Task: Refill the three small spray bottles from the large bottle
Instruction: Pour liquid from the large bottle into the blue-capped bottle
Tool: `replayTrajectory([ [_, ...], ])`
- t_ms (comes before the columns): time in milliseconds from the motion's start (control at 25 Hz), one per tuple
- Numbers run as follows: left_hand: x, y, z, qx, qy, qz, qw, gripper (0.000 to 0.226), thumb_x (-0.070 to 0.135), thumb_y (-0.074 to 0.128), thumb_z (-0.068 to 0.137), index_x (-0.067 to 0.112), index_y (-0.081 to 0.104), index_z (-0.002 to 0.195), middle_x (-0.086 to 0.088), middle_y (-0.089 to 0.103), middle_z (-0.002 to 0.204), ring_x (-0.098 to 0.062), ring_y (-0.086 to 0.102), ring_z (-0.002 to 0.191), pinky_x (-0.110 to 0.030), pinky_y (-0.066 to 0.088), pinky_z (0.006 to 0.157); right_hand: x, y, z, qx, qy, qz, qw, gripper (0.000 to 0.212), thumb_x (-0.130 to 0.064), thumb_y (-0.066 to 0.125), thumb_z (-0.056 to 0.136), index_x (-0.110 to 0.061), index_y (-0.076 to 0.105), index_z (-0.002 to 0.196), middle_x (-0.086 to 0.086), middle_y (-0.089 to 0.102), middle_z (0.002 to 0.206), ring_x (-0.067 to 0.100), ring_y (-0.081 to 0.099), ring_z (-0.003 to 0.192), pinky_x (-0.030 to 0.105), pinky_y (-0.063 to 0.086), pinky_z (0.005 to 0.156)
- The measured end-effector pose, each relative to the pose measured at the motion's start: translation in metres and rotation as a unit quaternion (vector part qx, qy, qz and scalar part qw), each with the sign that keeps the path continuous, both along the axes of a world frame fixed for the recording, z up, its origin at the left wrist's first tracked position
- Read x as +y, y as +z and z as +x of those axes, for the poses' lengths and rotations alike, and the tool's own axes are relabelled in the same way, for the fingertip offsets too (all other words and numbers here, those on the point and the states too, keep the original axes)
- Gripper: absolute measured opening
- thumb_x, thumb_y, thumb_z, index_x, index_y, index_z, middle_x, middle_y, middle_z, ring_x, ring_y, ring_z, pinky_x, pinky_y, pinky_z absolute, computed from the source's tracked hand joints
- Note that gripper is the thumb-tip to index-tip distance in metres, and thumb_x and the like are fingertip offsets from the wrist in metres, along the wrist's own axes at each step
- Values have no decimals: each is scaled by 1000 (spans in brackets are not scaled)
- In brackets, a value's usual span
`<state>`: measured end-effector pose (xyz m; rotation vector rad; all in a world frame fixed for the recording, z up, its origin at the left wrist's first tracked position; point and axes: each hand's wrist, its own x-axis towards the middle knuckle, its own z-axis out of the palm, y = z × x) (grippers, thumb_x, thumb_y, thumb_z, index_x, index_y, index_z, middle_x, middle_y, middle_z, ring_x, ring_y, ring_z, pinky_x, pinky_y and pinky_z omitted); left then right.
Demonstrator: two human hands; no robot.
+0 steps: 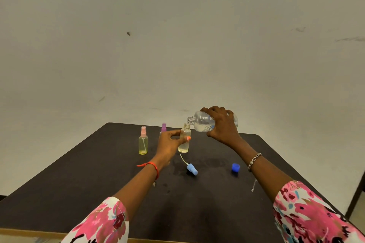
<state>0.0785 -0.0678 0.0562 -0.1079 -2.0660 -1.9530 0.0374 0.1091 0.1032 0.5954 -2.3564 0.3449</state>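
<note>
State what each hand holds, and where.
The left hand grips the uncapped small bottle by its body; right hand grips the tilted large bottle around its middle.

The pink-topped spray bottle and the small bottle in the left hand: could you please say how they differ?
The pink-topped spray bottle has its sprayer on; the held bottle has an open neck. The pink-topped one stands free; the held one is gripped by the left hand under the tilted large bottle. Both are upright, holding pale yellowish liquid.
</note>
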Motion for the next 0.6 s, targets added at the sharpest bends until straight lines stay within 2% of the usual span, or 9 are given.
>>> replayTrajectory([
  [160,0,0,0,2,-1,2,1000,39,11,72,74,4,64,112,-13,67,109,-18,60,96,-30,49,86,0,1,1,-1,0,1,1000,68,-16,75,62,-18,50,126,12,57,119,32,49,112,46,27,98],
  [360,1,0,1,-1,-4,5,1000,38,12,72,74,5,64,111,-12,66,108,-20,61,96,-35,50,89,1,2,3,4,2,4,1000,68,-16,75,63,-17,50,126,13,57,120,33,49,112,46,27,99],
  [600,2,1,1,0,-8,5,1000,39,12,72,74,5,64,112,-11,66,107,-20,61,96,-35,51,89,2,3,3,2,0,3,1000,68,-16,75,62,-18,50,126,12,57,120,32,49,112,46,26,99],
])
